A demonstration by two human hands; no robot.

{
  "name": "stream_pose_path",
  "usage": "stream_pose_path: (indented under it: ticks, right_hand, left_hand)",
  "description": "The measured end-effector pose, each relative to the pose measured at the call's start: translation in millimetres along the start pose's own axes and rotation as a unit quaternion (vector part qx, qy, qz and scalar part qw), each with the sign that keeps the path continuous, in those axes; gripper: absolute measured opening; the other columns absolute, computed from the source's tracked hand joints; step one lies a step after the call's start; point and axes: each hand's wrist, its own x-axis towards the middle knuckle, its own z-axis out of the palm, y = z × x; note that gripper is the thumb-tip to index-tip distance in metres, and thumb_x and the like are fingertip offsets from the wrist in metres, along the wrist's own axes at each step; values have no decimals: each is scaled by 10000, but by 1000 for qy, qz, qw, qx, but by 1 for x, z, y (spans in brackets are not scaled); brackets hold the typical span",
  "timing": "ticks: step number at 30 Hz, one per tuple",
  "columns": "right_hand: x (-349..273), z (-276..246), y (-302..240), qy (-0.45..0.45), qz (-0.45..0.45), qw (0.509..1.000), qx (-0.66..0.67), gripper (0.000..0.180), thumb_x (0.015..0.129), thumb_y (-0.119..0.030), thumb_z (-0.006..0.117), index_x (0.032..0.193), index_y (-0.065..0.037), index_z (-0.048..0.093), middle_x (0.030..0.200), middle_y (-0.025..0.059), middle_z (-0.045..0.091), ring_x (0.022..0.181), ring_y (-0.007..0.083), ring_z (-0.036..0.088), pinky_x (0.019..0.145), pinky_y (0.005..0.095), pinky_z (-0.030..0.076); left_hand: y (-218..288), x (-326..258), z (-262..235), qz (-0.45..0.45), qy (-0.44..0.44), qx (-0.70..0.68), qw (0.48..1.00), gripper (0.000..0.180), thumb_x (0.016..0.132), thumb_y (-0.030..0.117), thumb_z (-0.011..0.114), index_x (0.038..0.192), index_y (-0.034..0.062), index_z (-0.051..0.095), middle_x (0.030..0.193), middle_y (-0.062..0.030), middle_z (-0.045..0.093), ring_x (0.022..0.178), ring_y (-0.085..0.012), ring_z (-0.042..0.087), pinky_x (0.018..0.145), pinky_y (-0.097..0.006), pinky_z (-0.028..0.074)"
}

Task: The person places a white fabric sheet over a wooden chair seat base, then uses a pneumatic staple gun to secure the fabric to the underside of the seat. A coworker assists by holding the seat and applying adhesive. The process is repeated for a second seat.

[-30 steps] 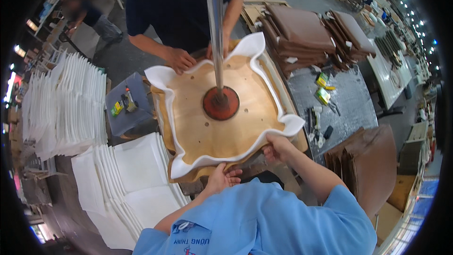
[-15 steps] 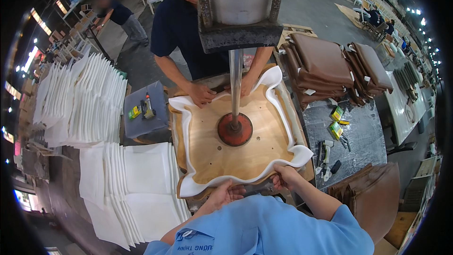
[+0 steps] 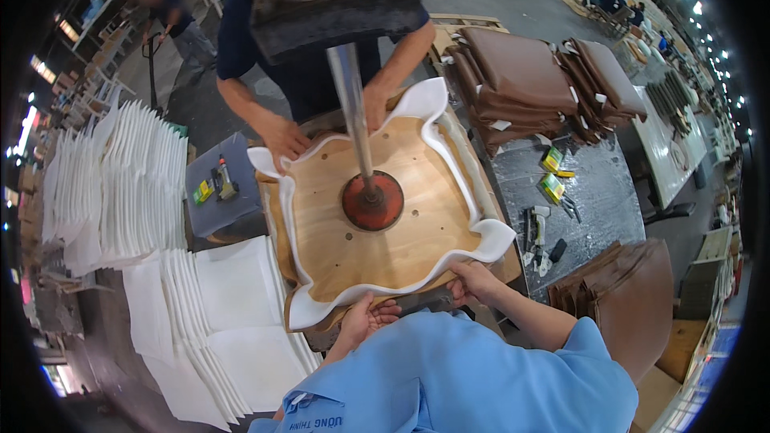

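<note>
A wooden seat panel lies under a press, whose red disc bears down near its middle on a steel rod. White foam padding curls up around the panel, with wavy corners, and a brown cover shows outside it. My left hand is at the near edge, palm up, fingers extended and thumb against the padding. Farther right along that edge, my right hand has its fingers closed on the brown cover. Its fingertips are partly hidden.
Opposite me, a co-worker's hands touch the far edge. White foam sheets are stacked at left, near a hand tool. At right are folded brown covers, a staple gun and small yellow-green boxes.
The whole view has shifted left and slightly up. The co-worker's hand at the far left has moved towards the foam corner. My hands stay at the near edge, my left thumb now raised against the padding.
</note>
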Motion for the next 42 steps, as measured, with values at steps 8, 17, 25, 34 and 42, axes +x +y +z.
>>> stream_pose_path:
  ticks: [8,17,25,34,42]
  right_hand:
    - [-6,-6,7,-1,-50,998,-31,655,1163,-541,527,993,52,748,734,151,767,650,266,762,627,354,622]
    - [-11,-19,2,24,110,976,188,773,1104,-734,448,1134,-14,725,736,107,748,682,304,770,663,442,623]
    - [0,-24,-13,94,22,992,83,624,1132,-583,534,1191,20,679,716,109,702,571,270,700,585,443,620]
    - [8,-40,19,39,-189,981,34,361,1141,-330,593,1308,-10,587,798,138,670,496,213,644,454,426,597]
    - [-4,-35,32,89,-188,978,-2,350,1142,-343,597,1214,-2,624,800,126,691,492,209,649,451,377,563]
  left_hand:
    - [-2,-4,0,1,26,31,999,643,1175,529,508,1268,-85,674,1172,-279,768,1050,-357,773,980,-473,648]
    - [-3,-47,-29,58,133,-109,983,637,1149,483,558,1427,-90,586,1363,-328,687,1307,-469,675,1172,-579,560]
    - [4,-27,-35,70,68,-29,995,660,1177,529,436,1313,-75,664,1195,-260,771,1171,-461,731,1082,-567,595]
    - [-16,-23,-40,152,130,-68,977,626,1160,532,518,1110,-59,717,903,-205,766,860,-369,764,852,-509,653]
    - [-17,-24,-40,187,160,-32,969,585,1145,533,561,1097,-32,704,912,-180,753,819,-330,762,798,-507,658]
